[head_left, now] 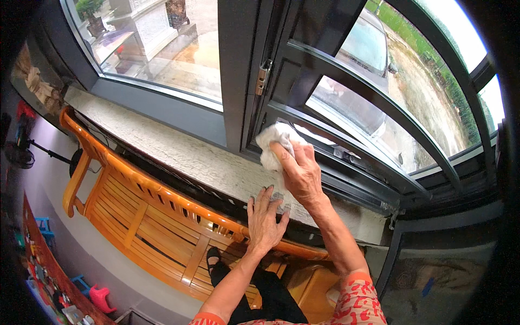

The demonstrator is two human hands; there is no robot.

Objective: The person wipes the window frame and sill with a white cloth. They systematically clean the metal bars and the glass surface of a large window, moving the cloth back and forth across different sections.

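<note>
Pressing a crumpled white cloth (273,143) against the lower rail of the dark window frame (325,135), the right hand (300,173) has its fingers curled over the cloth, pinching it against the metal. The left hand (264,216) lies flat, fingers spread, on the pale stone sill (179,154) (just below the right wrist). Under the sill stands an orange wooden bench (141,216), where the person's dark-trousered legs and one black shoe (213,257) show on the slatted seat.
</note>
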